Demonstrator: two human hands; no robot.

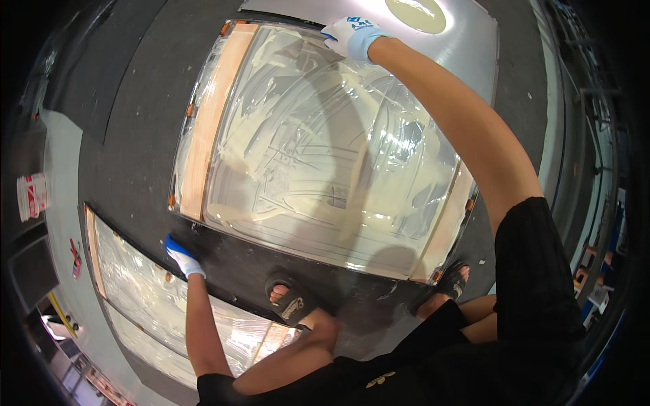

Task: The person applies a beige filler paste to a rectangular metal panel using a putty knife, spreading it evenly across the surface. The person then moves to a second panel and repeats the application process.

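A large rectangular panel (298,149) lies in front of me, its glossy face smeared with cream-coloured paste in streaks. A pale wooden strip (215,122) runs along its left side, and another wooden strip (441,233) along the right. My right hand (353,35), in a white and blue work glove, is closed at the panel's far edge; its fingertips are partly hidden. Off the panel's near left corner hangs my left hand (181,256), gloved the same way, fingers stretched out together with nothing visible in them.
A second smeared panel (145,277) lies at the lower left. Beyond the first panel is a shiny silvery sheet (467,51) with a pale oval on it. My sandalled feet (291,298) stand by the near edge. A white and red bucket (32,196) sits far left.
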